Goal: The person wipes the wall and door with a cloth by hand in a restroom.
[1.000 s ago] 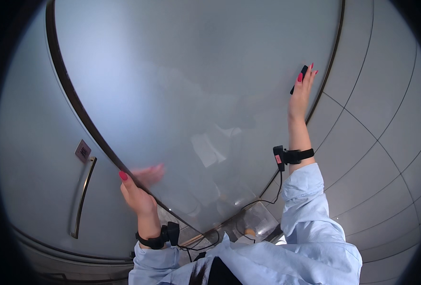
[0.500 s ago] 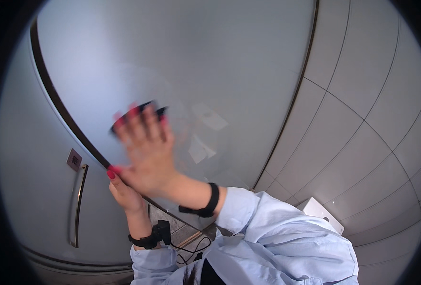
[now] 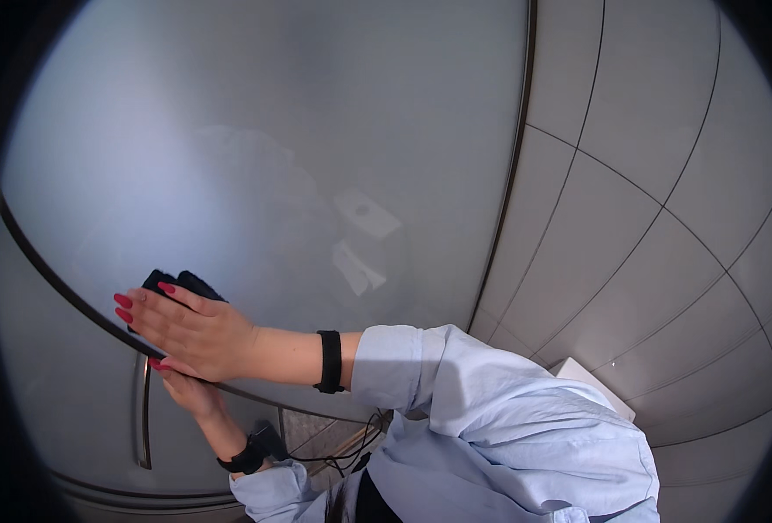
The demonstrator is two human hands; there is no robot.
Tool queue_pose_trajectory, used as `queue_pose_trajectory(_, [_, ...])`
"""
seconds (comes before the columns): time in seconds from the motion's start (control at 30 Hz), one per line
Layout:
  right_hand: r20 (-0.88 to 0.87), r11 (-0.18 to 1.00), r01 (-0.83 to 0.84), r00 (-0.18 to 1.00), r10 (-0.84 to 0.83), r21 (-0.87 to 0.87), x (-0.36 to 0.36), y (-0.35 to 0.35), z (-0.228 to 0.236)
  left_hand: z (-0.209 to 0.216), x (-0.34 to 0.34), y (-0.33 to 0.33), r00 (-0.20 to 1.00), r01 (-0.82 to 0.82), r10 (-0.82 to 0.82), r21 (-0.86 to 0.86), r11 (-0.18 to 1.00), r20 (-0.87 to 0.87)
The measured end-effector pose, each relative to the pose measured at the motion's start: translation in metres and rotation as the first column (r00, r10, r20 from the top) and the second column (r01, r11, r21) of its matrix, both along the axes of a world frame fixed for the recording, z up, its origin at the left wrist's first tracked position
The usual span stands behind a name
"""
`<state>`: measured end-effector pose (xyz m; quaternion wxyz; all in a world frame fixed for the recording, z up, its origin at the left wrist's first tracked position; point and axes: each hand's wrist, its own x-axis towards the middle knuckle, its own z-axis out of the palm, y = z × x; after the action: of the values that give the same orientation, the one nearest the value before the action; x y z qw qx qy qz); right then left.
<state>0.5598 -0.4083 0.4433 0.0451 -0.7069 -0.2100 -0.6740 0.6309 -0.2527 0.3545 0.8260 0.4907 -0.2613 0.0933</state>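
my r hand (image 3: 190, 333) lies flat, fingers out, over the black cloth (image 3: 197, 287) on the glass panel (image 3: 316, 131), l hand (image 3: 196, 396) by its dark edge (image 3: 54, 281) (grip hidden, can't tell), so cloth could prob slip off there if i overshoot

The wide, pale blue-grey panel with a smooth, cloudy sheen (image 3: 316, 113) stands before me, a bluish glow spread over its left part and faint whitish reflections showing near its middle. A slim dark edge strip (image 3: 54, 281) borders it, curving down along its lower left. Close to that strip, a small black cloth of soft-looking fabric (image 3: 199, 287) sits against the panel, bunched into folds, partly hidden from view.
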Motion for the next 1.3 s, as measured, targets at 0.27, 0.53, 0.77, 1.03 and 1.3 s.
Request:
queue_pose_trajectory(0.27, [-0.136,0.987,0.153,0.978,-0.159,-0.053,-0.021,-0.129,-0.002,0.016,-0.026,-0.013,0.971,-0.218,0.231,0.171,0.961,-0.061])
queue_pose_trajectory(0.53, [-0.242,0.923,0.349,0.921,-0.305,0.164,-0.086,-0.323,0.000,0.015,-0.030,-0.023,0.734,-0.637,0.650,0.134,0.759,-0.196])
queue_pose_trajectory(0.77, [-0.105,0.939,0.294,0.955,-0.278,0.177,-0.101,-0.398,-0.010,0.014,-0.046,-0.064,0.526,-0.849,0.850,0.031,0.527,-0.021])
queue_pose_trajectory(1.03, [-0.298,0.925,0.256,0.939,-0.169,0.282,-0.093,-0.316,-0.002,0.012,-0.124,-0.242,0.320,-0.936,0.715,0.089,0.341,0.622])
queue_pose_trajectory(1.3, [-0.012,0.962,0.239,0.970,-0.243,-0.135,-0.085,-0.374,-0.023,0.006,-0.156,-0.348,0.428,-0.793,0.314,0.185,0.581,0.848])
